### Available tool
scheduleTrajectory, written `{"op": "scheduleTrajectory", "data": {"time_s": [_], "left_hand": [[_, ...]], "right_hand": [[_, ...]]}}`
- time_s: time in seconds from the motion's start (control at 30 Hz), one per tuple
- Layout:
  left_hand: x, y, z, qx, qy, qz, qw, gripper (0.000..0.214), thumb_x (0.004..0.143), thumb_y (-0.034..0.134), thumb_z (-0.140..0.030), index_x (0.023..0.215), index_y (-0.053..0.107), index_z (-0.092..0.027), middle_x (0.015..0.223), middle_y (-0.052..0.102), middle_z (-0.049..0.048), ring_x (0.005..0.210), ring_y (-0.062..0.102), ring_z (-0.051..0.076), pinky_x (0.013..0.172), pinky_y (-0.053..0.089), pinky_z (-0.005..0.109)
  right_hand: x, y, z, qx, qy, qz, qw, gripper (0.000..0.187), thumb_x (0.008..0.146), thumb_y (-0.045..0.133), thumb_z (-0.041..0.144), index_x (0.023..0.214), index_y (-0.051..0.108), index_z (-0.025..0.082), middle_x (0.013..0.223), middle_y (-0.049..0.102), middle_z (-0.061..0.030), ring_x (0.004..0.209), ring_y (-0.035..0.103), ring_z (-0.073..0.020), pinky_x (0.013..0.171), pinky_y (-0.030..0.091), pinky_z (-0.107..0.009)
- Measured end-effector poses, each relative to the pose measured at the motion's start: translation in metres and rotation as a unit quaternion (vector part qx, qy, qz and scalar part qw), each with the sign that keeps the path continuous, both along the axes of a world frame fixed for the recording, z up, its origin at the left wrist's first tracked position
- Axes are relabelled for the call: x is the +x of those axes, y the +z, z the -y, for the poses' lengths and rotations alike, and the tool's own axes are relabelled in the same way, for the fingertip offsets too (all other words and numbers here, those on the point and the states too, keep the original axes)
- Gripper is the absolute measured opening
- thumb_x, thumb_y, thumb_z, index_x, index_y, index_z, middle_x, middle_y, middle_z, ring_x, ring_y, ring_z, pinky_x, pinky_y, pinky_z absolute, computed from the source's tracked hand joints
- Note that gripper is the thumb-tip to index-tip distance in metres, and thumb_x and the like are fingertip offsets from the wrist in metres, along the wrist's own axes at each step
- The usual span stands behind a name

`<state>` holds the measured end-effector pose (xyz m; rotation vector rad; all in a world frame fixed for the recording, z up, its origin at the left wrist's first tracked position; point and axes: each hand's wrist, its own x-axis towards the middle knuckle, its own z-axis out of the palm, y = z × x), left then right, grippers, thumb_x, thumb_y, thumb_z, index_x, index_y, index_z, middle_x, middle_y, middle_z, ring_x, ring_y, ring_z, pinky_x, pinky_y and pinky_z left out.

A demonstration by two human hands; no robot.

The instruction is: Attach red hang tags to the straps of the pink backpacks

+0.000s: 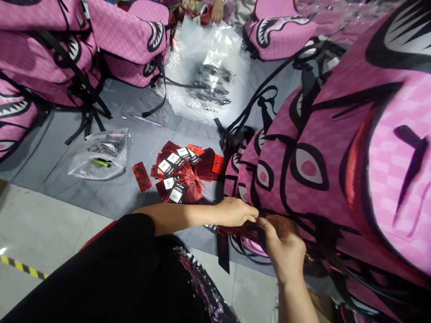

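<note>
My left hand [235, 211] and my right hand [284, 249] meet at the bottom edge of a pink backpack [323, 170] printed with black eyes and shark teeth. Both hands pinch closed around a black strap and a red tag [240, 231] between them; how the tag sits on the strap is hidden by my fingers. A black strap end [223, 253] hangs down below my hands. A pile of red and black hang tags [183, 172] lies on the grey sheet just beyond my left forearm.
More pink backpacks are stacked at far left [40, 58], top middle [131, 42] and top right [279, 29]. A clear bag of small parts [101, 154] lies left of the tags. Clear plastic bags [208, 72] are spread at the back. Another person's hand [217, 11] shows at the top.
</note>
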<state>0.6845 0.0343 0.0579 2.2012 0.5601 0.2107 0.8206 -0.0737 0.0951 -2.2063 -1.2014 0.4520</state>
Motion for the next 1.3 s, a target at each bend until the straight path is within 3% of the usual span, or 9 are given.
{"op": "scheduleTrajectory", "data": {"time_s": [0.13,0.27,0.63,0.73,0.83,1.0,1.1,1.3], "left_hand": [[-0.002,0.005,-0.002,0.000,-0.002,-0.002,1.000,0.022,0.092,0.056,-0.040,0.105,0.062,-0.023,0.101,0.073,-0.0021,0.090,0.068,0.015,0.063,0.037,0.023],[-0.004,0.009,-0.003,0.003,-0.013,-0.015,1.000,0.016,0.095,0.051,-0.031,0.100,0.063,-0.023,0.099,0.073,-0.0008,0.090,0.068,0.016,0.062,0.035,0.023],[-0.005,0.004,-0.003,0.029,-0.012,0.001,1.000,0.019,0.094,0.054,-0.037,0.103,0.062,-0.023,0.105,0.072,-0.0004,0.091,0.067,0.015,0.061,0.036,0.025],[-0.005,0.006,-0.003,0.033,-0.025,0.002,0.999,0.016,0.095,0.052,-0.033,0.103,0.063,-0.025,0.104,0.072,-0.0027,0.090,0.067,0.013,0.061,0.036,0.025],[-0.006,0.006,-0.004,0.047,0.003,0.004,0.999,0.018,0.095,0.052,-0.035,0.100,0.062,-0.021,0.106,0.071,-0.0003,0.092,0.067,0.015,0.061,0.036,0.026],[-0.007,0.005,-0.004,0.056,-0.027,0.008,0.998,0.016,0.096,0.050,-0.030,0.105,0.063,-0.024,0.108,0.072,-0.0025,0.092,0.068,0.014,0.061,0.037,0.026],[-0.008,0.005,-0.004,0.069,0.010,0.007,0.998,0.017,0.096,0.051,-0.031,0.101,0.062,-0.020,0.107,0.071,0.0009,0.092,0.068,0.016,0.060,0.037,0.026],[-0.004,-0.004,0.003,0.075,-0.013,0.033,0.997,0.019,0.098,0.045,-0.027,0.105,0.062,-0.022,0.106,0.071,-0.0010,0.092,0.068,0.014,0.063,0.041,0.024]], "right_hand": [[0.000,0.000,0.000,0.004,-0.010,-0.006,1.000,0.052,0.076,0.058,0.069,0.088,0.064,0.018,0.082,0.070,-0.0082,0.075,0.065,-0.0246,0.069,0.049,-0.032],[0.000,-0.002,0.000,0.006,0.002,-0.002,1.000,0.053,0.075,0.059,0.069,0.085,0.065,0.017,0.082,0.070,-0.0090,0.076,0.065,-0.0250,0.069,0.049,-0.033],[-0.004,-0.003,0.001,0.016,-0.013,-0.007,1.000,0.051,0.077,0.060,0.067,0.084,0.064,0.017,0.080,0.068,-0.0081,0.074,0.064,-0.0240,0.069,0.047,-0.033],[-0.005,-0.002,0.001,0.011,-0.018,-0.011,1.000,0.052,0.075,0.061,0.069,0.083,0.064,0.017,0.079,0.068,-0.0076,0.071,0.063,-0.0237,0.069,0.047,-0.033],[-0.006,-0.002,0.000,0.010,-0.025,-0.017,0.999,0.052,0.074,0.062,0.068,0.082,0.064,0.017,0.078,0.068,-0.0077,0.070,0.063,-0.0235,0.068,0.047,-0.033],[-0.007,-0.005,-0.001,0.015,-0.040,-0.019,0.999,0.052,0.073,0.063,0.068,0.082,0.063,0.017,0.078,0.067,-0.0078,0.071,0.062,-0.0242,0.067,0.046,-0.034],[-0.007,-0.006,0.001,0.015,-0.049,-0.026,0.998,0.052,0.072,0.065,0.067,0.082,0.063,0.017,0.078,0.067,-0.0071,0.070,0.062,-0.0237,0.067,0.046,-0.034],[-0.010,-0.007,0.000,0.030,-0.079,-0.037,0.996,0.048,0.071,0.068,0.064,0.080,0.063,0.017,0.074,0.066,-0.0053,0.068,0.061,-0.0217,0.066,0.046,-0.033]]}}
